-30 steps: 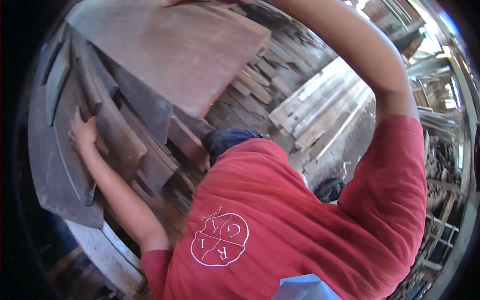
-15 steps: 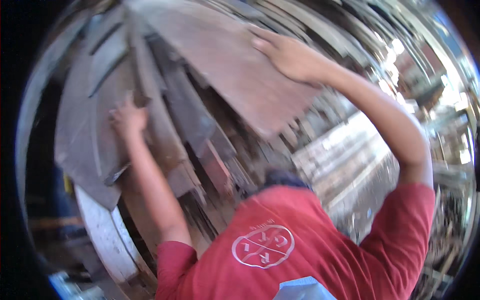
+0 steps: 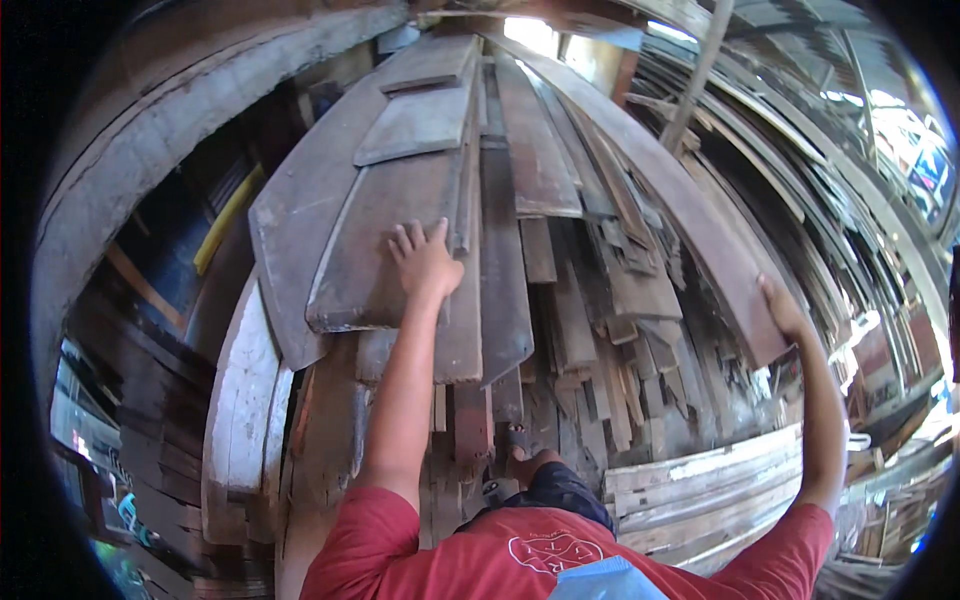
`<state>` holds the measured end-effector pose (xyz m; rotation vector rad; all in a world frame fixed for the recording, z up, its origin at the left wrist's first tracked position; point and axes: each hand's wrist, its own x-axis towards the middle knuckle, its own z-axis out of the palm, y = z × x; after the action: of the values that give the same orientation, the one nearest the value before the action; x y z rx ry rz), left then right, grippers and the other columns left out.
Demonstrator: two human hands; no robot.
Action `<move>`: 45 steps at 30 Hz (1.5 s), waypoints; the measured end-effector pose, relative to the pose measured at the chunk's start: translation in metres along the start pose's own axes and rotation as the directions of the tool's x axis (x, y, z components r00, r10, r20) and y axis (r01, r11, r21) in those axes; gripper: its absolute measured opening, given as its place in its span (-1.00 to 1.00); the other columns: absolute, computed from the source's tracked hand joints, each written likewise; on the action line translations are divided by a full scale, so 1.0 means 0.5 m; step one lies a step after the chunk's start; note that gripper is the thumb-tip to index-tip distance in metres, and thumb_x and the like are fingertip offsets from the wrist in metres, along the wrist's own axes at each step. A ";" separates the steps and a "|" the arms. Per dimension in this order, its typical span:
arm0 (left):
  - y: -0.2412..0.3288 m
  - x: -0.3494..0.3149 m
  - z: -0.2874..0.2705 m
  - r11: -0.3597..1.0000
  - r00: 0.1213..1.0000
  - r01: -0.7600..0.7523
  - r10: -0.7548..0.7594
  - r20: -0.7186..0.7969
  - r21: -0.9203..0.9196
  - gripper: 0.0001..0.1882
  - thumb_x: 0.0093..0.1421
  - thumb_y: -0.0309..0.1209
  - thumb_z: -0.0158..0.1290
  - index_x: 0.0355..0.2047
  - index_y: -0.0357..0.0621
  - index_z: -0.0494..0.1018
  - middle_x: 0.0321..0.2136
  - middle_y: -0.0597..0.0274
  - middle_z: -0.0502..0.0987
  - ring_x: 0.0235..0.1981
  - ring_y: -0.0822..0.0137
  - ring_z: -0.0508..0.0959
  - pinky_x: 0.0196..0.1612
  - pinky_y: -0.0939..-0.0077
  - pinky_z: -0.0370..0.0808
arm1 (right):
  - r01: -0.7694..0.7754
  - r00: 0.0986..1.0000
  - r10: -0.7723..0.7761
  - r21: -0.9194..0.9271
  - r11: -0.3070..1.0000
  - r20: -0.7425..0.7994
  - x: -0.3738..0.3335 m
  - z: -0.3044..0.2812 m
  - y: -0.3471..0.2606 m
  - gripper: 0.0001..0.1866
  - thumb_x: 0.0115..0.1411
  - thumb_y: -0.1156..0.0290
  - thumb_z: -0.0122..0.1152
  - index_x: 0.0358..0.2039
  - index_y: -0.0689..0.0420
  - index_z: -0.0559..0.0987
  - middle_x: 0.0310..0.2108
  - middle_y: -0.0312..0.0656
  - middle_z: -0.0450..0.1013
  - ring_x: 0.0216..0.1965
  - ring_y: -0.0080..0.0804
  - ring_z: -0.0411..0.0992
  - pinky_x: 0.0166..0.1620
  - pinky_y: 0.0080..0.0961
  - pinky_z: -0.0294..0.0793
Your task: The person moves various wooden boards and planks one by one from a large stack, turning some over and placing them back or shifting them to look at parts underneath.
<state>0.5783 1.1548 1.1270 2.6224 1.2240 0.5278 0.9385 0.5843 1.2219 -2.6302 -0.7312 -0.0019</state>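
Observation:
My left hand (image 3: 427, 262), fingers spread, lies flat on a wide brown board (image 3: 385, 215) that leans in the stack of timber on the left. A shorter, paler board (image 3: 418, 124) rests higher up on that same board. Out at the right, my right hand (image 3: 785, 308) grips the outer edge of a long brown plank (image 3: 690, 205) near its lower end. Some of that hand's fingers are hidden by the plank. The plank slants up and away toward the top middle, its lower end apart from the other boards.
Several loose boards (image 3: 505, 240) lean between my arms. A pile of long timbers (image 3: 800, 190) stands at the right behind a slanting post (image 3: 697, 75). Pale stacked planks (image 3: 700, 490) lie low at right. A whitish slab (image 3: 243, 400) stands at the lower left.
The long plank and my right hand have swung right, away from the leaning boards, exposing more timber between. My left hand stays on the wide board. The view has turned and is sharper.

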 end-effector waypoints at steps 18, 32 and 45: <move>-0.026 -0.010 -0.025 0.999 1.000 0.031 -0.031 -0.003 0.009 -0.04 0.14 -0.19 0.24 0.56 0.20 0.16 0.57 -0.19 0.04 0.62 -0.22 -0.16 0.62 -0.10 -0.23 | -0.219 0.971 0.239 0.359 0.907 -0.014 -0.372 0.638 -0.343 -0.33 0.48 0.00 0.10 0.38 0.22 0.29 0.16 0.47 0.42 0.19 0.45 0.43 0.16 0.12 0.45; -0.024 -0.004 -0.007 0.998 0.999 0.042 -0.042 0.010 0.055 -0.08 0.17 -0.14 0.23 0.55 0.21 0.19 0.57 -0.09 0.08 0.61 -0.20 -0.10 0.62 -0.08 -0.18 | 0.614 0.782 -0.619 -0.085 0.785 -0.069 -0.491 0.627 -0.363 -0.14 0.06 0.13 0.47 0.38 0.09 0.45 0.41 0.06 0.31 0.49 0.11 0.20 0.47 0.21 0.12; -0.034 0.002 -0.017 0.994 0.997 0.056 -0.060 0.044 0.098 -0.05 0.20 -0.10 0.30 0.56 0.29 0.15 0.57 -0.05 0.08 0.61 -0.16 -0.08 0.61 -0.07 -0.13 | 0.584 0.795 -0.547 0.089 0.807 -0.264 -0.493 0.637 -0.354 -0.16 -0.15 0.45 0.39 0.29 0.06 0.56 0.40 -0.04 0.40 0.49 -0.01 0.26 0.50 0.22 0.08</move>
<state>0.5635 1.1670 1.1295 2.6523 1.3389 0.4046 0.6047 0.7231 0.9714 -2.1078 -1.3452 -0.3905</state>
